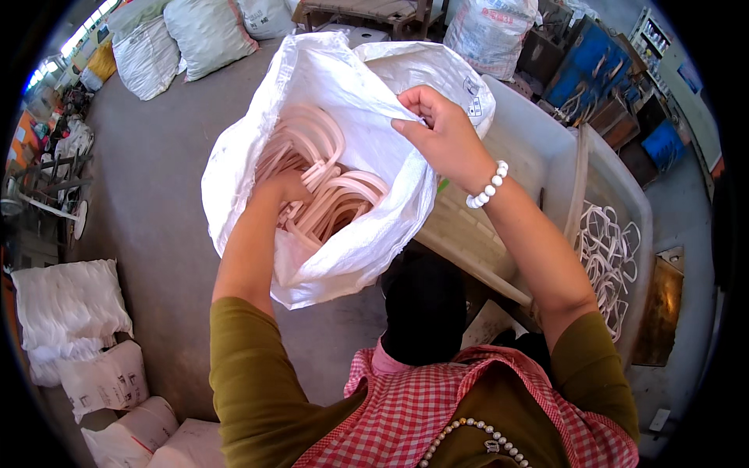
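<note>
A white woven sack (312,282) stands wide open in front of me. Inside it lie stacked pale pink, curved plastic pieces (343,203), shaped like bent loops. My left hand (290,187) reaches down into the sack and touches these pieces; its fingers are mostly hidden among them, so their grip does not show. At the upper right of the mouth, my right hand (437,129) pinches the sack's rim between thumb and fingers and holds it up. A bracelet of white beads circles my right wrist.
A large pale plastic bin (538,129) stands right of the sack. Beside it, another bin (624,195) holds tangled, thin whitish loops (605,257). Full white sacks (207,35) stand at the far left, and stacked white bundles (74,304) at the near left. Blue metal boxes (589,66) are at the far right.
</note>
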`<state>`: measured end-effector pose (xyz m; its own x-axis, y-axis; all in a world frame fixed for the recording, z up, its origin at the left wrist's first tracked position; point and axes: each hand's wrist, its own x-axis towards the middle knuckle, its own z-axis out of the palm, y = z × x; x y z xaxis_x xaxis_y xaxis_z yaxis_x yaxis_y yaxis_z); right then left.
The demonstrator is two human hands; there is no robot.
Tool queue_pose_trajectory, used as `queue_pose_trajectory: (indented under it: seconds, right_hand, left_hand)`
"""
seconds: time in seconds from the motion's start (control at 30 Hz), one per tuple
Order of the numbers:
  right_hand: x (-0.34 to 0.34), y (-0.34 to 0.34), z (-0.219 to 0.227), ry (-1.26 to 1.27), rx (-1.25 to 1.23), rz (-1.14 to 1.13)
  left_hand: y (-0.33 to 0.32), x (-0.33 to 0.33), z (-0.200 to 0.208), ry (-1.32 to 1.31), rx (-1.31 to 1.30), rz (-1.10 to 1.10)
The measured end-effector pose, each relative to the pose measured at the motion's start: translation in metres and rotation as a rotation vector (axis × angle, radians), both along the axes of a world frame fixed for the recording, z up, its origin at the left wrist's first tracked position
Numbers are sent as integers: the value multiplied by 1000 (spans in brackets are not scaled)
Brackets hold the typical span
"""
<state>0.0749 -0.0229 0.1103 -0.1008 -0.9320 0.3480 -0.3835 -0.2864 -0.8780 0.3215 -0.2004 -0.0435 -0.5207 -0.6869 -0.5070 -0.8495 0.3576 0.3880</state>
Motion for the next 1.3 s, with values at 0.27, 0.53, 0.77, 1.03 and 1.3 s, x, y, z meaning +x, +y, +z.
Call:
queue_pose_trajectory:
  seconds: [0.27, 0.53, 0.77, 1.03, 1.3]
  right_hand:
    - [3, -30, 19, 248, -62, -171]
    - [16, -71, 43, 274, -68, -157]
    - [-9, -62, 42, 162, -164, -138]
    - [-4, -62, 43, 141, -155, -99]
    - [4, -60, 43, 160, -193, -115]
  left_hand:
    - [8, 5, 5, 23, -76, -16]
    - [26, 8, 22, -57, -75, 8]
    - [40, 16, 4, 278, -63, 138]
    - [38, 3, 26, 763, -247, 99]
    - [21, -23, 28, 338, -990, -161]
